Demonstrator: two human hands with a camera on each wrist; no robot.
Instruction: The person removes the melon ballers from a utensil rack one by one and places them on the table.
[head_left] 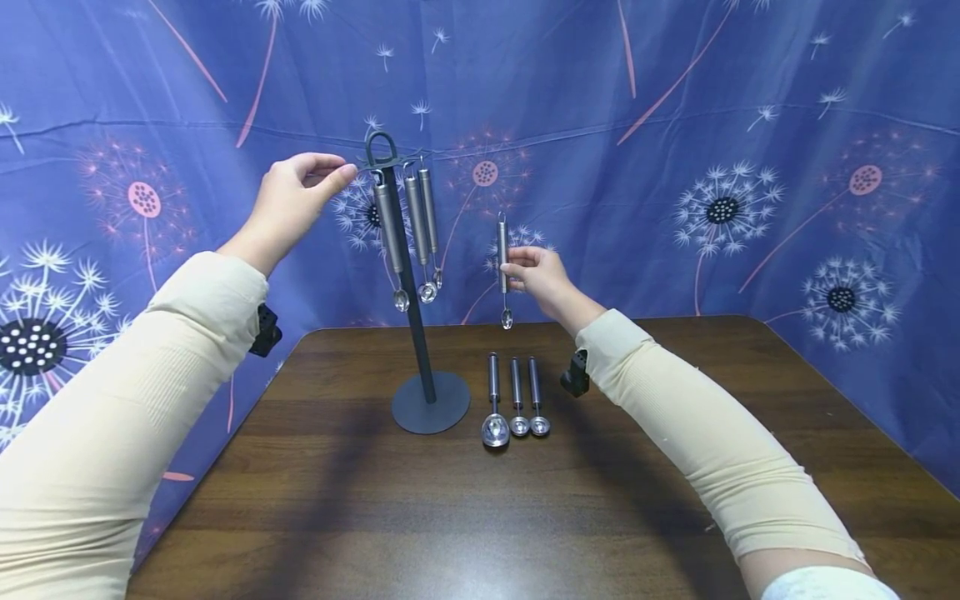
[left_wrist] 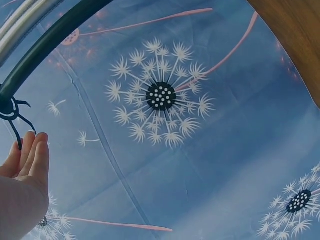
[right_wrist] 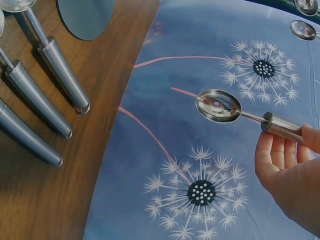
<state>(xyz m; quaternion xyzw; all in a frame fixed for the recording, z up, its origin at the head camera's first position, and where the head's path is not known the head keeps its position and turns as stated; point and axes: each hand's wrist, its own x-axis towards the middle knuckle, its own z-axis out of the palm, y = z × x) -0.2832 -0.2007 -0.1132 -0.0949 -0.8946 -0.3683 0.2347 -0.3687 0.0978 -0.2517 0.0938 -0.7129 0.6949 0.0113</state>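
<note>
My left hand [head_left: 294, 198] is at the top of a dark utensil stand [head_left: 418, 325], thumb and fingertips pinching the end of one of its hooks [left_wrist: 26, 121]. From other hooks hang three steel-handled scoops, among them a left one [head_left: 388, 225] and a middle one [head_left: 417, 218]. To the right of the stand, my right hand [head_left: 543, 279] holds a melon baller [head_left: 503, 250] upright by its handle, thumb on one side and fingers on the other. Its small oval bowl [right_wrist: 218, 106], pierced by a little hole, points down above the table's back edge.
Three more steel scoops lie side by side on the wooden table [head_left: 360, 517], bowls toward me: a larger one [head_left: 495, 429] at left and two smaller ones, including the right one [head_left: 538, 423]. The stand's round base [head_left: 405, 408] is left of them. A blue dandelion-print cloth [head_left: 570, 108] hangs behind.
</note>
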